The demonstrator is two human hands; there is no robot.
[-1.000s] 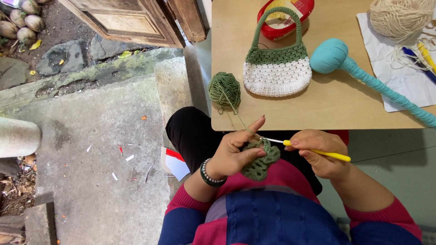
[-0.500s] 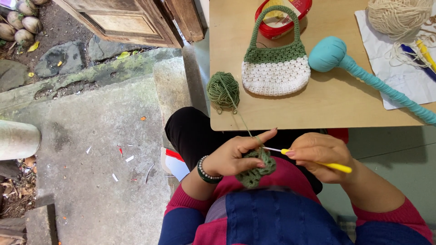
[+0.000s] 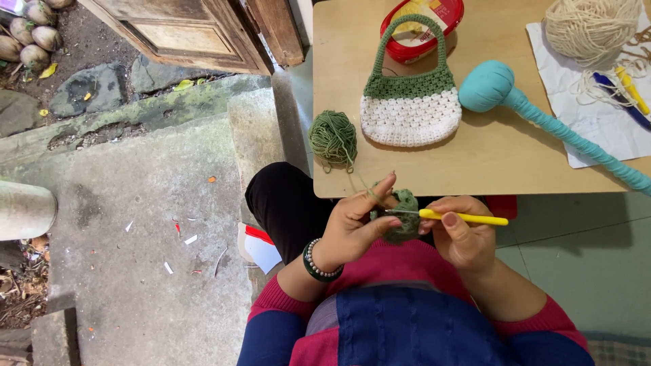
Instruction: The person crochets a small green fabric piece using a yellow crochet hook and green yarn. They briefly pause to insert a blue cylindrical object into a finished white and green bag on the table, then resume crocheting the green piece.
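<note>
Head view, large to small. Wooden table (image 3: 475,169) ahead, near edge just above hands; open floor right, concrete step left.

Crocheted handbag (image 3: 410,102), teal yarn skein (image 3: 491,85), green yarn ball (image 3: 332,137) at table's left edge: likely to roll off if strand tugged.

Left hand (image 3: 352,227) closed round green crochet piece (image 3: 405,215), forefinger raised, guiding strand.

Right hand (image 3: 464,237) pinches yellow crochet hook (image 3: 461,217), tip in piece; stitch may slip off hook.

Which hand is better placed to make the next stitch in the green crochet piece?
Probably the right hand: it already holds the yellow crochet hook, its tip at the green crochet piece. The left hand is busy pinching that piece and guiding the yarn.
</note>
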